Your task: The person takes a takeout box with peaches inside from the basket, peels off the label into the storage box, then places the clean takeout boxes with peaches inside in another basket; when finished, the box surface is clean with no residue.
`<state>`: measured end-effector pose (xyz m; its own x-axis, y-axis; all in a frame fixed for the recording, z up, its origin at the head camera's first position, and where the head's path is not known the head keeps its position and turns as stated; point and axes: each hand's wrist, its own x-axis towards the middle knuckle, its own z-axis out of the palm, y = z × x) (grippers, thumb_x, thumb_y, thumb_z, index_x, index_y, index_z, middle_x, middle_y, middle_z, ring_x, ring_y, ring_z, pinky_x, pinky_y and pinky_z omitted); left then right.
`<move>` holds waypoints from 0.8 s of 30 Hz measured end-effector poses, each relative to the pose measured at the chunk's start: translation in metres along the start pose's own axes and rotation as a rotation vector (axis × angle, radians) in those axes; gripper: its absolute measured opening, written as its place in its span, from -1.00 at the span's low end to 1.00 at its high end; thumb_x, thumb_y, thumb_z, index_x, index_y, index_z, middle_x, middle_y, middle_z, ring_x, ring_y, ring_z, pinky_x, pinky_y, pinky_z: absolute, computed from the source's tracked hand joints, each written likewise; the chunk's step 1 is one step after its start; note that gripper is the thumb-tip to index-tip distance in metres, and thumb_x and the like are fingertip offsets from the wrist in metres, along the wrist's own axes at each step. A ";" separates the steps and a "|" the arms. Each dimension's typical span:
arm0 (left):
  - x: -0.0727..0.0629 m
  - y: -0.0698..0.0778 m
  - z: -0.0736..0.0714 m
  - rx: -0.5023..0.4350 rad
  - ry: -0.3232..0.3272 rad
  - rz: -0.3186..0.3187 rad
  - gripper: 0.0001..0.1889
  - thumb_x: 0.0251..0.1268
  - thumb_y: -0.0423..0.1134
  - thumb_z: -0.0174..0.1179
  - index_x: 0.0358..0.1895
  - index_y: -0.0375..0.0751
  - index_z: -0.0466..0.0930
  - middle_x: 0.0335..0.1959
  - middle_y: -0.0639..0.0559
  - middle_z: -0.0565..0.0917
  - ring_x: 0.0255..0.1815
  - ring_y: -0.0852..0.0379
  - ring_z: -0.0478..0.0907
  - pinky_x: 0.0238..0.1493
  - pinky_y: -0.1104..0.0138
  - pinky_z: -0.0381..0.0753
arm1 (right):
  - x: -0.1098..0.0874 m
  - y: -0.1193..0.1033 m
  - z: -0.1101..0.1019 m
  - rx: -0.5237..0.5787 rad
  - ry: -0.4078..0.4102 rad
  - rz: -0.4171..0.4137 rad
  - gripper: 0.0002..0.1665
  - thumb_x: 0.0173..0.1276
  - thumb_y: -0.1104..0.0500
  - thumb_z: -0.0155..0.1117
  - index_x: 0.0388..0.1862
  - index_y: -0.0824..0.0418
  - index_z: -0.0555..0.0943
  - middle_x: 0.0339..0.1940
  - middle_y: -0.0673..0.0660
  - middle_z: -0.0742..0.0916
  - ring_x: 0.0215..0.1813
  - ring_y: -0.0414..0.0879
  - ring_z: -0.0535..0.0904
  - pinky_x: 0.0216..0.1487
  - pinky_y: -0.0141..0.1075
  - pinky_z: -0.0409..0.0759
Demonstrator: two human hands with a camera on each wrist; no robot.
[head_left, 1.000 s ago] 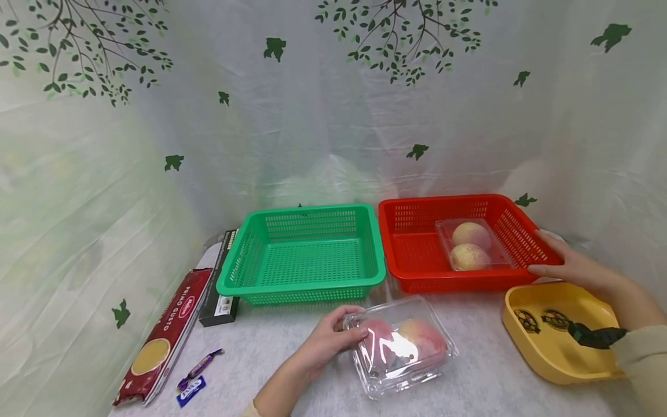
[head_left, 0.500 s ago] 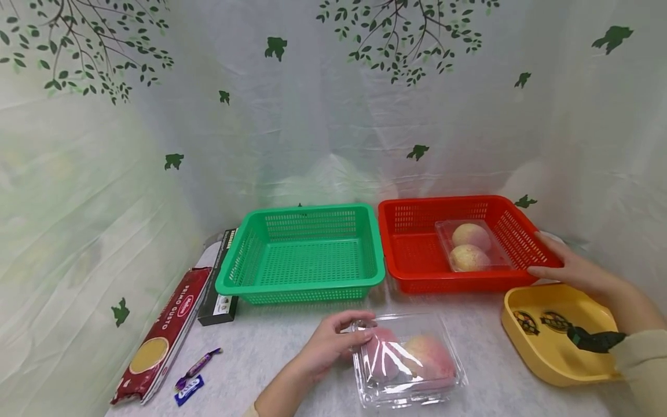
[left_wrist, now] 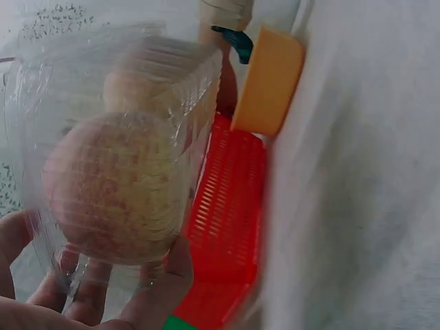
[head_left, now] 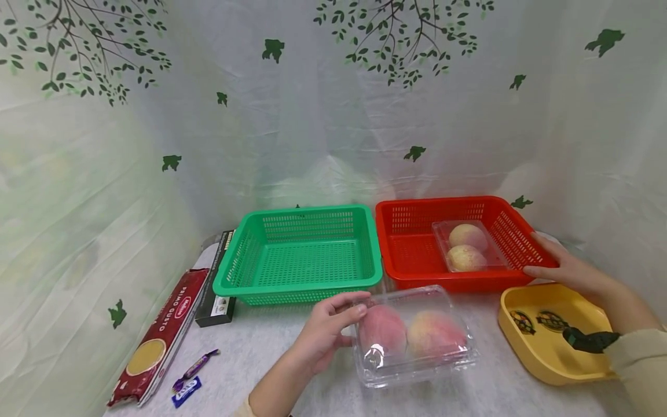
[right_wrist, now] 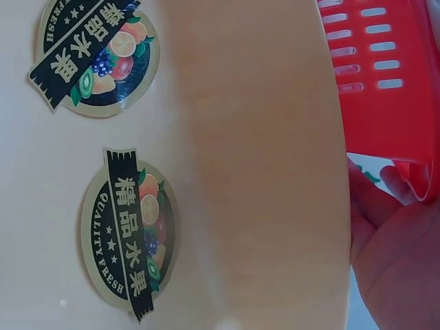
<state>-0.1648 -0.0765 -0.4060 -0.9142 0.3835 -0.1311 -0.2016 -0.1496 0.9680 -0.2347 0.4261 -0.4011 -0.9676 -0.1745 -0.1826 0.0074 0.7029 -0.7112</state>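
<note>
My left hand (head_left: 324, 333) grips the left end of a clear plastic clamshell box (head_left: 417, 370) with two pink-yellow peaches (head_left: 383, 331) inside. In the left wrist view the box (left_wrist: 199, 62) is lidded, with the thumb on one side and fingers on the other. My right hand (head_left: 570, 269) holds the front right corner of the red basket (head_left: 448, 284), also seen in the right wrist view. Inside that basket lies another clear box (head_left: 497, 255) with two pale peaches (head_left: 467, 258). Below the right wrist sits a yellow tray (head_left: 531, 362) bearing two round fruit stickers (head_left: 552, 320).
A green basket (head_left: 297, 292) stands left of the red one. Farther left lie a black box (head_left: 213, 307), a dark red coffee bag (head_left: 161, 336), a purple-wrapped candy (head_left: 196, 368) and a small blue packet (head_left: 186, 392). A leaf-printed curtain (head_left: 333, 116) hangs behind.
The clamshell box first moved toward me and right, then rose and tilted, its peaches now facing me more. My left hand went with it. The right hand stays on the red basket.
</note>
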 end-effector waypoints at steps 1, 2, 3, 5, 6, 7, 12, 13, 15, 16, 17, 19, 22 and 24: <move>0.001 0.004 0.001 -0.016 0.011 0.005 -0.52 0.30 -0.21 0.30 0.26 -0.29 0.53 0.14 -0.04 0.71 0.01 0.18 0.61 -0.19 0.19 0.70 | 0.000 0.000 0.000 0.002 -0.001 0.000 0.14 0.51 -0.09 0.12 0.61 0.12 -0.46 0.54 0.59 -0.11 0.23 0.40 0.25 -0.05 -0.28 0.51; 0.003 0.008 0.002 -0.027 0.022 0.015 -0.51 0.31 -0.21 0.30 0.27 -0.31 0.52 0.13 -0.03 0.71 0.02 0.17 0.61 -0.17 0.16 0.71 | 0.000 0.000 0.000 0.003 -0.001 -0.001 0.14 0.51 -0.09 0.12 0.61 0.13 -0.46 0.54 0.59 -0.11 0.23 0.40 0.25 -0.06 -0.29 0.51; 0.005 0.012 0.003 -0.034 0.037 0.026 -0.51 0.31 -0.21 0.29 0.27 -0.31 0.52 0.13 -0.02 0.71 0.04 0.16 0.61 -0.15 0.13 0.72 | 0.000 0.000 0.000 0.006 -0.002 -0.002 0.14 0.51 -0.09 0.12 0.61 0.13 -0.46 0.54 0.59 -0.11 0.23 0.40 0.25 -0.06 -0.29 0.51; 0.010 0.021 0.005 -0.051 0.067 0.050 -0.50 0.32 -0.21 0.28 0.29 -0.32 0.50 0.14 -0.03 0.71 0.08 0.14 0.61 -0.12 0.09 0.73 | 0.000 0.000 0.000 0.007 0.000 -0.008 0.13 0.51 -0.08 0.12 0.61 0.15 -0.45 0.54 0.59 -0.11 0.22 0.39 0.25 -0.08 -0.33 0.51; 0.013 0.025 0.007 -0.053 0.086 0.061 -0.50 0.33 -0.20 0.28 0.29 -0.31 0.50 0.14 -0.03 0.70 0.10 0.13 0.60 -0.11 0.09 0.73 | 0.000 0.000 0.001 0.010 0.000 -0.010 0.13 0.51 -0.08 0.12 0.61 0.15 -0.45 0.54 0.58 -0.11 0.22 0.38 0.26 -0.09 -0.35 0.52; 0.016 0.030 0.008 -0.054 0.109 0.068 -0.50 0.33 -0.19 0.28 0.29 -0.28 0.51 0.15 -0.03 0.69 0.11 0.12 0.60 -0.11 0.09 0.73 | -0.001 0.000 0.001 0.013 0.001 -0.012 0.12 0.52 -0.08 0.12 0.61 0.15 -0.45 0.53 0.58 -0.10 0.22 0.37 0.27 -0.10 -0.36 0.52; 0.038 0.048 0.016 -0.059 0.225 0.092 -0.56 0.32 -0.09 0.32 0.23 -0.12 0.60 0.15 -0.01 0.67 0.13 0.07 0.57 -0.14 0.13 0.74 | -0.002 0.000 0.002 0.019 0.005 -0.017 0.12 0.51 -0.08 0.12 0.61 0.16 -0.45 0.53 0.57 -0.09 0.21 0.34 0.30 -0.12 -0.39 0.52; 0.043 0.051 0.018 -0.065 0.248 0.095 -0.56 0.31 -0.08 0.33 0.22 -0.11 0.60 0.14 0.00 0.67 0.13 0.06 0.57 -0.14 0.12 0.74 | -0.002 0.000 0.002 0.018 0.007 -0.018 0.12 0.51 -0.08 0.12 0.61 0.16 -0.44 0.53 0.57 -0.09 0.21 0.33 0.30 -0.12 -0.39 0.52; 0.053 0.055 0.022 -0.078 0.292 0.107 -0.57 0.29 -0.07 0.35 0.19 -0.08 0.63 0.08 0.02 0.67 0.12 0.06 0.57 -0.14 0.08 0.75 | -0.002 0.000 0.003 0.016 0.010 -0.020 0.12 0.51 -0.08 0.12 0.61 0.16 -0.44 0.53 0.57 -0.09 0.21 0.32 0.31 -0.12 -0.40 0.51; 0.058 0.056 0.024 -0.078 0.314 0.114 -0.58 0.29 -0.07 0.35 0.18 -0.07 0.63 0.04 0.03 0.67 0.11 0.07 0.57 -0.14 0.07 0.76 | -0.002 0.001 0.003 0.015 0.012 -0.023 0.12 0.52 -0.08 0.12 0.61 0.16 -0.44 0.53 0.57 -0.08 0.21 0.32 0.31 -0.12 -0.41 0.51; 0.063 0.058 0.027 -0.083 0.335 0.120 -0.60 0.28 -0.07 0.36 0.16 -0.06 0.65 0.00 0.05 0.67 0.09 0.08 0.57 -0.15 0.06 0.76 | -0.002 0.001 0.003 0.015 0.013 -0.023 0.12 0.52 -0.08 0.12 0.61 0.16 -0.44 0.52 0.57 -0.08 0.21 0.31 0.31 -0.12 -0.41 0.51; 0.074 0.059 0.032 -0.084 0.376 0.143 -0.61 0.26 -0.07 0.38 0.13 -0.06 0.67 -0.08 0.06 0.67 0.02 0.10 0.58 -0.19 0.08 0.76 | -0.002 0.001 0.003 0.015 0.015 -0.025 0.11 0.52 -0.08 0.11 0.61 0.17 -0.43 0.52 0.56 -0.07 0.21 0.31 0.32 -0.12 -0.42 0.51; 0.089 0.059 0.040 -0.060 0.431 0.177 -0.62 0.24 -0.07 0.39 0.10 -0.04 0.69 -0.11 0.07 0.67 -0.06 0.12 0.58 -0.28 0.15 0.76 | -0.001 0.002 0.003 0.017 0.015 -0.025 0.11 0.52 -0.08 0.11 0.61 0.16 -0.44 0.52 0.56 -0.05 0.22 0.31 0.31 -0.10 -0.38 0.51; 0.098 0.058 0.046 -0.019 0.466 0.202 -0.62 0.21 -0.05 0.41 0.08 -0.03 0.70 -0.08 0.06 0.68 -0.09 0.12 0.59 -0.31 0.21 0.74 | -0.001 0.003 0.002 0.021 0.012 -0.023 0.11 0.52 -0.08 0.11 0.61 0.15 -0.44 0.52 0.56 -0.05 0.22 0.33 0.30 -0.08 -0.34 0.50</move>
<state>-0.2496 -0.0061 -0.3531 -0.9944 -0.1020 -0.0280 -0.0074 -0.1974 0.9803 -0.2332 0.4269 -0.4050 -0.9705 -0.1821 -0.1579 -0.0098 0.6844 -0.7290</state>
